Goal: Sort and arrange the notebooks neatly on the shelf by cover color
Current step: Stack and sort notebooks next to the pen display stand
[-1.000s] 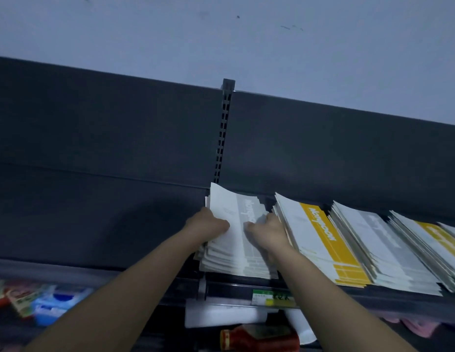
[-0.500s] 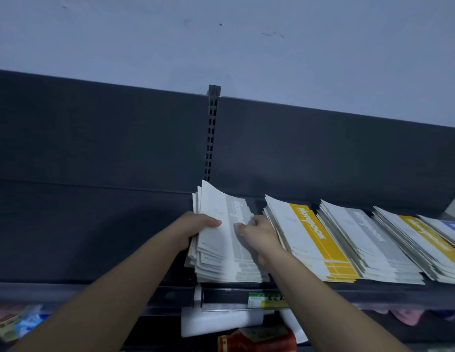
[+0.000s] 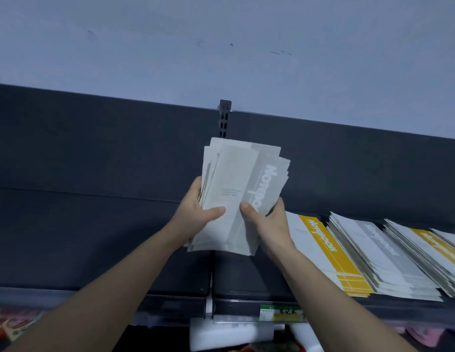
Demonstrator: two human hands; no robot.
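Head view: left hand and right hand both grip the uneven gray notebook stack above the shelf; fanned covers may slip out.

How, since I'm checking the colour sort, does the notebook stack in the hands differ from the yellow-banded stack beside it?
The grey-banded stack has a grey cover band; the yellow-banded stack has a yellow one. The grey-banded stack is gripped by the left hand and right hand, clear of the shelf; the yellow-banded stack lies on it. The grey-banded stack's edges are splayed; the yellow-banded stack's look more even. Both have white covers with lettering along the band.
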